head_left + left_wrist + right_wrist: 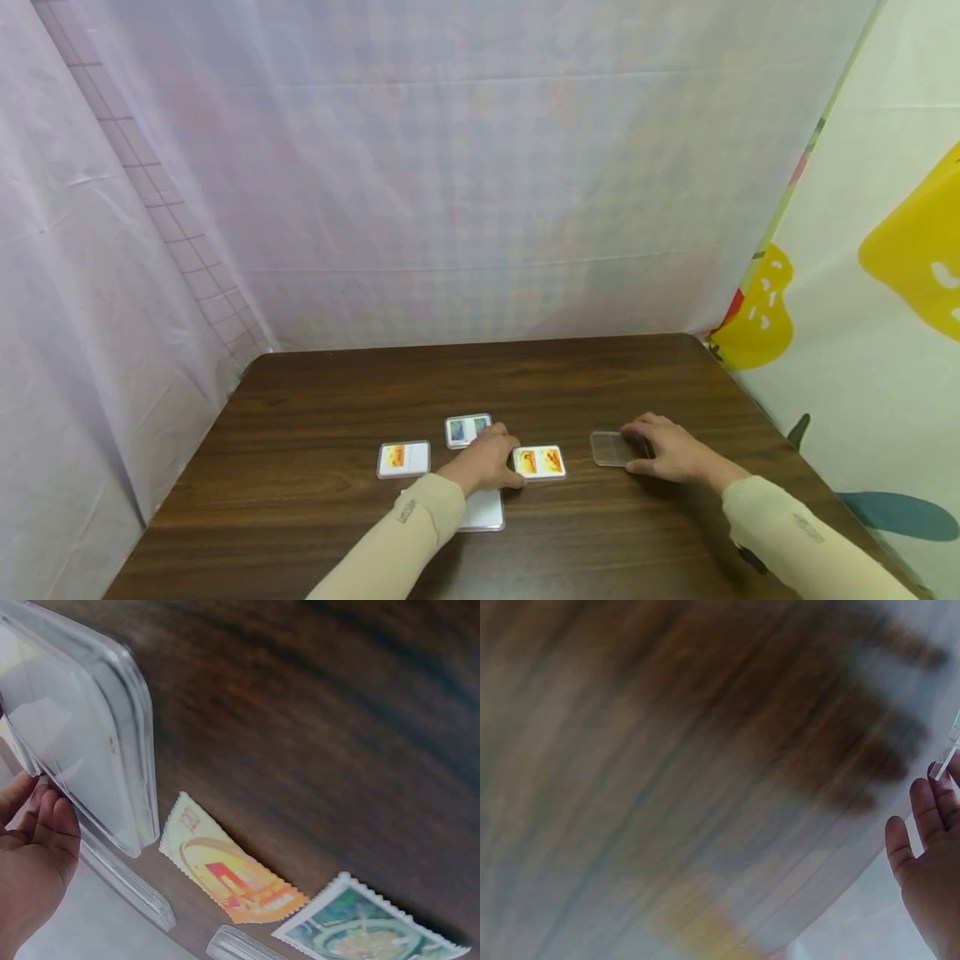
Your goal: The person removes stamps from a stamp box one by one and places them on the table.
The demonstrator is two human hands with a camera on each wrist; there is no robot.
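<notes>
In the head view, my left hand (489, 461) holds the left edge of a clear stamp case (538, 476) with two orange pictures inside. The left wrist view has the fingers (56, 817) curled at the edge of a clear case (124, 772) with a white insert. To the right, my right hand (663, 450) pinches a clear plastic lid (611, 448) low over the table. A narrow piece of that lid (946, 759) shows between the fingers in the right wrist view.
Around my left hand lie a case with an orange picture (403, 459), a case with blue-green pictures (459, 431) and a white case (483, 512). An orange stamp (229, 874) and a green stamp (367, 926) appear in the left wrist view. Curtains (480, 208) surround the brown table (337, 392).
</notes>
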